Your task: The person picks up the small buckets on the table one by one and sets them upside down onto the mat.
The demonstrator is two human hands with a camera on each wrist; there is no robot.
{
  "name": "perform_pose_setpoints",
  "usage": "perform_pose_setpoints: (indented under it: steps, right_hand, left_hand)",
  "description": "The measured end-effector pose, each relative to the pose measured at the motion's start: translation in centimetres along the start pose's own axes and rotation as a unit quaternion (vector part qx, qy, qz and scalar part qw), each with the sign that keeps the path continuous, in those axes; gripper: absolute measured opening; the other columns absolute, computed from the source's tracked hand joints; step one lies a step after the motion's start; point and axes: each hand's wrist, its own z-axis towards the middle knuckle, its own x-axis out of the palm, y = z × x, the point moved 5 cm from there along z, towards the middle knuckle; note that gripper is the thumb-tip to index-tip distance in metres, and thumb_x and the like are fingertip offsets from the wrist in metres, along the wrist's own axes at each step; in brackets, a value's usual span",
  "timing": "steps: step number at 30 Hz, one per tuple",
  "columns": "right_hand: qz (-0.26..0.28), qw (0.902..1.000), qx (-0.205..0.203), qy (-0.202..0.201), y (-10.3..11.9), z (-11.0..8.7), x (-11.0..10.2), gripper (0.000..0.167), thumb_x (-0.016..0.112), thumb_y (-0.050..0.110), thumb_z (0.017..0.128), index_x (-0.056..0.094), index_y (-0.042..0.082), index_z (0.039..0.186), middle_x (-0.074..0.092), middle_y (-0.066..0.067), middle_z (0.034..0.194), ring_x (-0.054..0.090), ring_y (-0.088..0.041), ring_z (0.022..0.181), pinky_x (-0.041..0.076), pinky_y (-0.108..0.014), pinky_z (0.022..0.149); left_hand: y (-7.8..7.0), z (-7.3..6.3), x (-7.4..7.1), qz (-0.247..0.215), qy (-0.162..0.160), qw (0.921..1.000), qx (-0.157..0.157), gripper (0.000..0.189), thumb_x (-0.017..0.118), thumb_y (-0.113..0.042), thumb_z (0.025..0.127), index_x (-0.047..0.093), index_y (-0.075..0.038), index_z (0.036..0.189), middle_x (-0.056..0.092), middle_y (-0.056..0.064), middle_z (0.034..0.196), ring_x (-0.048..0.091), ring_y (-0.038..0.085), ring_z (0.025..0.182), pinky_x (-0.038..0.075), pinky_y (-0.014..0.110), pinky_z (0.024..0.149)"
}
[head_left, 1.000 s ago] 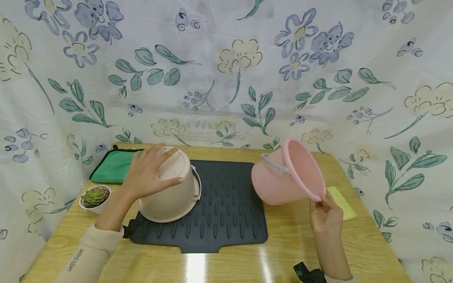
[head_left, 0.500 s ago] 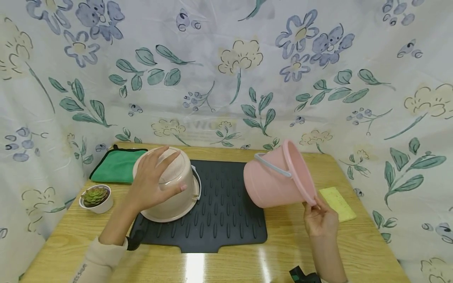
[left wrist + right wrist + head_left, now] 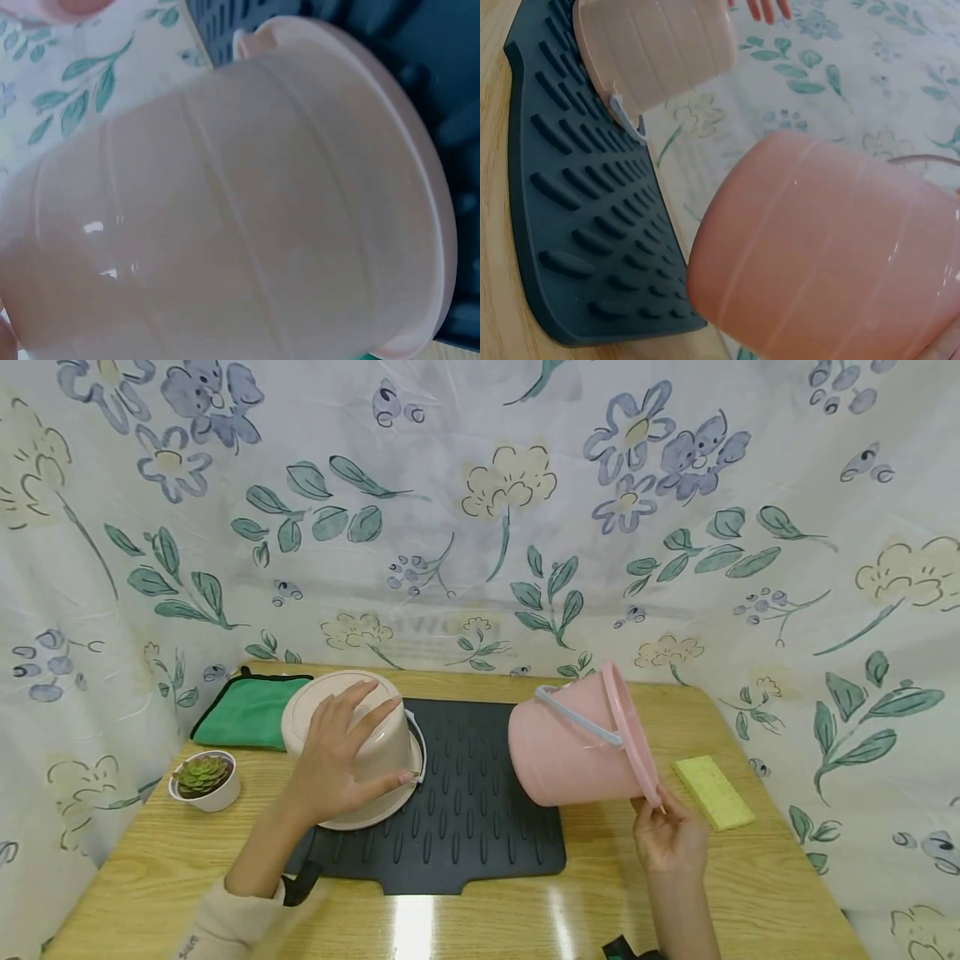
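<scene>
On the mat (image 3: 495, 793) I see beige bucket (image 3: 381, 750) rim-down, likely for stability, left hand (image 3: 333, 772) gripping nothing, right hand (image 3: 672, 842) pinching pink bucket (image 3: 570, 756) by its rim.

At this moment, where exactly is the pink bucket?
In the head view, the pink bucket is right of centre, tilted, its rim held by the right hand; it appears over the right edge of the dark mat, left of the yellow sponge.

Upturned bucket (image 3: 381, 752) on mat (image 3: 487, 802), tilted bucket (image 3: 566, 764) right, sponge (image 3: 714, 793) farther right, plant (image 3: 204, 778) left, cloth (image 3: 246, 714) behind plant
</scene>
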Motion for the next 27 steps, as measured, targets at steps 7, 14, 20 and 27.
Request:
perform_pose_setpoints:
  steps: [7, 14, 20, 27]
  right_hand:
    - [0.008, 0.9999, 0.005, 0.009, -0.5, -0.2, -0.4, 0.053, 0.04, -0.007, 0.101, 0.018, 0.017, 0.142, 0.051, -0.019, 0.117, 0.067, -0.036, 0.097, 0.059, -0.027, 0.066]
    - [0.012, 0.9997, 0.015, 0.017, -1.0, -0.4, -0.8, 0.054, 0.041, -0.008, 0.1, 0.018, 0.015, 0.143, 0.052, -0.021, 0.116, 0.066, -0.036, 0.098, 0.059, -0.027, 0.063]
    - [0.015, 0.9978, 0.035, 0.054, -1.5, -0.7, -0.9, 0.069, 0.037, -0.007, 0.101, 0.003, 0.026, 0.151, 0.053, -0.024, 0.118, 0.066, -0.037, 0.103, 0.059, -0.028, 0.065]
    - [0.007, 0.9965, 0.038, 0.075, -1.8, -1.0, -1.2, 0.055, 0.039, -0.004, 0.102, 0.013, 0.017, 0.145, 0.054, -0.024, 0.112, 0.067, -0.036, 0.095, 0.06, -0.029, 0.064]
  left_hand:
    - [-2.1, -0.1, 1.1, 0.008, 0.006, 0.9996, 0.027, 0.088, 0.048, -0.079, 0.085, 0.047, -0.018, 0.148, 0.039, 0.02, 0.152, 0.036, 0.036, 0.141, 0.021, 0.071, 0.108]
    - [-3.2, -0.5, 2.6, -0.037, 0.046, 0.9982, 0.014, 0.09, 0.049, -0.077, 0.086, 0.036, -0.021, 0.154, 0.025, 0.016, 0.161, 0.028, 0.034, 0.147, 0.02, 0.07, 0.111]
    - [-4.1, -0.7, 3.2, -0.057, 0.02, 0.9974, 0.04, 0.092, 0.052, -0.073, 0.087, 0.036, -0.011, 0.153, 0.025, 0.021, 0.16, 0.031, 0.037, 0.145, 0.028, 0.069, 0.107]
    - [-4.5, -0.9, 4.1, -0.053, 0.003, 0.9972, 0.052, 0.091, 0.053, -0.074, 0.087, 0.038, -0.011, 0.152, 0.028, 0.021, 0.158, 0.034, 0.037, 0.143, 0.028, 0.071, 0.106]
